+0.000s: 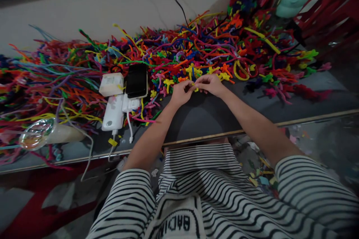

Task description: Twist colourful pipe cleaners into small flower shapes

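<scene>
My left hand and my right hand meet over the front of the dark table, fingertips almost touching. Both are closed in a pinch on a small yellow pipe cleaner piece, mostly hidden by my fingers. Just behind them lie yellow twisted pipe cleaner shapes. To the right of my right hand rest scissors with yellow and red handles. A black-screened phone lies left of my left hand.
Loose colourful pipe cleaners heap along the wall. A white power bank, a small white box and a clear plastic cup lie at left, with white cables. Red chairs stand at right. Scraps litter the floor.
</scene>
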